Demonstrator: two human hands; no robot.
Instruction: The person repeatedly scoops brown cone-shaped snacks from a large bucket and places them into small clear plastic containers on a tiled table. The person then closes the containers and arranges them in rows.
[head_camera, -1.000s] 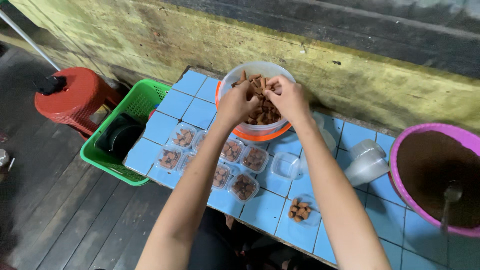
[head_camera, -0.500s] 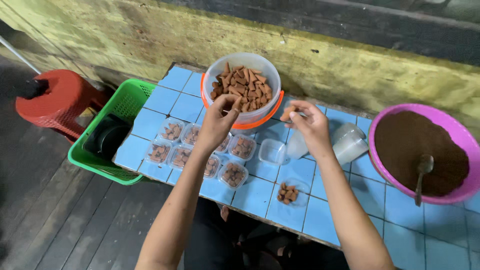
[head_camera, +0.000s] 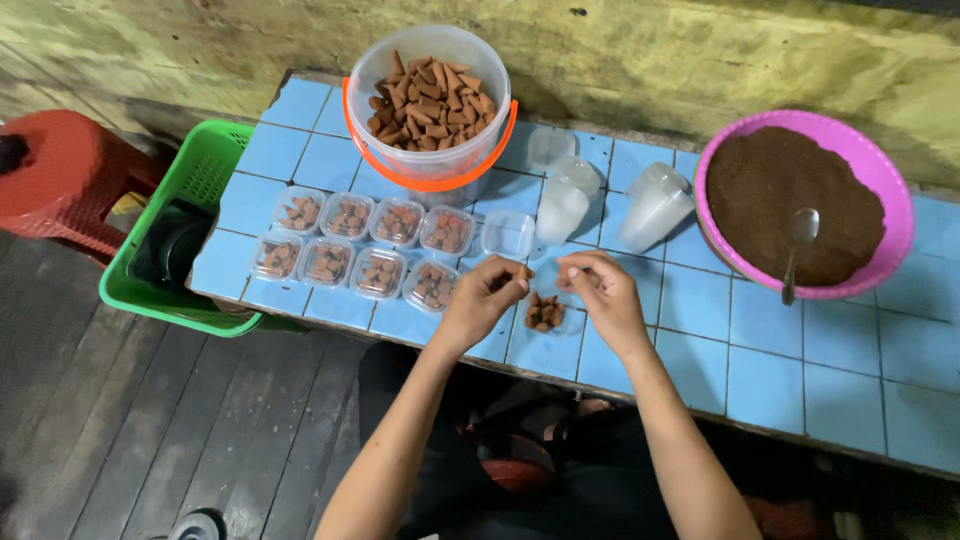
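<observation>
My left hand (head_camera: 484, 298) and my right hand (head_camera: 601, 290) hover over a small clear container (head_camera: 545, 314) that holds a few brown cones. Each hand pinches brown cones between its fingertips. To the left lie two rows of small clear containers (head_camera: 365, 249) filled with cones. An empty small container (head_camera: 507, 235) sits beside them. Behind stands a clear bucket (head_camera: 430, 90) with an orange rim, full of brown cones.
The blue tiled table (head_camera: 780, 370) also carries stacks of clear lids (head_camera: 655, 205) and a pink basin (head_camera: 806, 205) of brown powder with a spoon (head_camera: 795, 250). A green basket (head_camera: 180, 235) and a red stool (head_camera: 60, 175) stand at the left on a wooden floor.
Both hands left the bucket and came down toward me to the small container at the table's front. The camera view shifted, showing more of the table.
</observation>
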